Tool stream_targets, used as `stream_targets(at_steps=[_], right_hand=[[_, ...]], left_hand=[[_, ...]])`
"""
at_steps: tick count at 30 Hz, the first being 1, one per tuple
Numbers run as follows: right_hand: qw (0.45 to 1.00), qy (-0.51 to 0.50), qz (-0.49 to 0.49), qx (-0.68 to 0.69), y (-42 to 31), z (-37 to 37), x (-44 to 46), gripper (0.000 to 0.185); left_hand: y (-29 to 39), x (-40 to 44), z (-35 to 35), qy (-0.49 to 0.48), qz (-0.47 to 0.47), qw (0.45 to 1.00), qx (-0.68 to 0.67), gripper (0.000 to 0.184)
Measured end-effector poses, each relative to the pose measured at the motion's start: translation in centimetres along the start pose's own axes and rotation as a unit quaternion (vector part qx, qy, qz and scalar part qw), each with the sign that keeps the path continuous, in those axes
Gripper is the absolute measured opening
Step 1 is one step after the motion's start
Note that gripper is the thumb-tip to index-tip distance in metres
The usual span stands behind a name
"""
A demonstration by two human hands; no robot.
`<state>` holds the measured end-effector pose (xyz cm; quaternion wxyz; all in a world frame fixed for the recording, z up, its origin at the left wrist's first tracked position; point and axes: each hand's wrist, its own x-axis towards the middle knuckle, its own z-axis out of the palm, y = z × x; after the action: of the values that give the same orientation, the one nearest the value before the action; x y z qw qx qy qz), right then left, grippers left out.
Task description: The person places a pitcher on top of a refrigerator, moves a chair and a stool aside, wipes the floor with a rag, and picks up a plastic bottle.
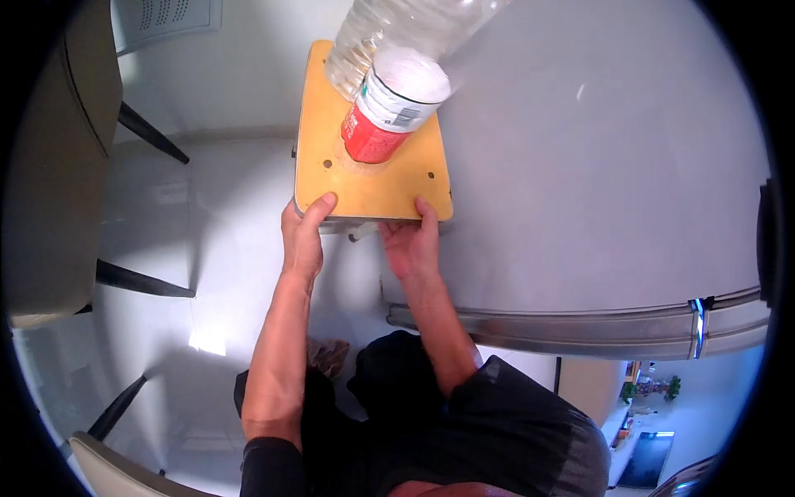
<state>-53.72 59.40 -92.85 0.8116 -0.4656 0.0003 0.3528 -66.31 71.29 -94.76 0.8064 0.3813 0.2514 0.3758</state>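
Observation:
A small stool (315,178) with a yellow wooden seat, screw heads and a metal rim is in the upper middle. My left hand (304,236) grips the near left corner of the seat, thumb on top and fingers below the edge. At the near right edge, my right hand (411,242) grips it likewise, with its thumb on top and its fingers curled beneath. On the seat stands a red and white canister (389,112) with a pale top and a barcode. Behind it is a large clear plastic bottle (422,31), cut off by the top of the view.
A large light-grey panel (604,166) fills the right, with a ridged strip (580,321) along its near edge. Dark-legged chairs (62,182) stand at the left, and another chair (124,468) is at the lower left. The floor (232,215) is pale and shiny.

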Motion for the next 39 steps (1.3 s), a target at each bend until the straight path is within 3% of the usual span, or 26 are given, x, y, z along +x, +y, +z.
stream_targets(at_steps=[21, 23, 25, 27, 28, 29, 30, 31, 32, 33, 34, 36, 38, 39], right_hand=[[0.997, 0.052, -0.044, 0.047, -0.1, -0.3, 1.5, 0.043], [0.998, 0.052, -0.016, 0.031, -0.3, -0.1, 1.3, 0.042], [0.998, 0.055, 0.003, 0.02, -2.0, -1.1, 0.1, 0.041], [0.968, -0.048, 0.117, -0.216, -3.3, -2.0, -2.5, 0.034], [0.939, -0.096, 0.151, -0.293, -3.4, -1.3, -3.3, 0.033], [0.873, -0.098, -0.044, -0.475, -3.9, 0.5, -7.7, 0.026], [0.743, -0.121, -0.246, -0.611, -4.2, 2.5, -10.4, 0.02], [0.753, -0.14, -0.256, -0.589, -3.5, 4.7, -10.2, 0.02], [0.722, -0.136, -0.325, -0.596, -3.3, 6.2, -9.8, 0.017], [0.684, -0.124, -0.379, -0.61, -2.8, 7.2, -9.4, 0.014], [0.685, -0.136, -0.364, -0.617, -2.2, 7.4, -9.2, 0.014], [0.743, -0.129, -0.306, -0.582, -1.3, 6.8, -8.6, 0.018], [0.739, -0.14, -0.292, -0.59, 1.7, 6.3, -8.6, 0.018], [0.727, -0.147, -0.284, -0.608, 2.9, 6.8, -8.4, 0.019]], left_hand=[[-1.5, 0.1, 1.3, -0.008, -0.006, 1.0, 0.006, 0.048], [-2.2, 0.4, 1.2, 0.001, 0.011, 0.999, 0.033, 0.047], [-0.7, 0.1, 1.4, 0.009, -0.038, 0.994, 0.099, 0.048], [-1.9, 3.0, -1.9, -0.044, 0.042, 0.998, -0.028, 0.074], [0.5, 3.1, -4.1, 0.043, 0.016, 0.994, -0.098, 0.099], [0.0, 3.1, -8.0, 0.105, -0.029, 0.953, -0.281, 0.105], [2.1, 5.2, -9.6, 0.089, -0.052, 0.913, -0.395, 0.099], [5.7, 9.5, -10.3, -0.001, 0.034, 0.927, -0.374, 0.078], [4.3, 12.3, -12.3, 0.043, 0.066, 0.928, -0.365, 0.043], [0.7, 16.2, -14.9, 0.141, 0.007, 0.931, -0.335, 0.027], [-3.0, 17.9, -17.0, 0.247, -0.061, 0.917, -0.308, 0.013], [-5.1, 16.5, -18.0, 0.225, -0.128, 0.966, -0.01, 0.01], [-9.4, 11.9, -20.8, 0.249, -0.104, 0.953, 0.138, 0.021], [-10.6, 9.8, -22.3, 0.257, -0.112, 0.949, 0.145, 0.021]])
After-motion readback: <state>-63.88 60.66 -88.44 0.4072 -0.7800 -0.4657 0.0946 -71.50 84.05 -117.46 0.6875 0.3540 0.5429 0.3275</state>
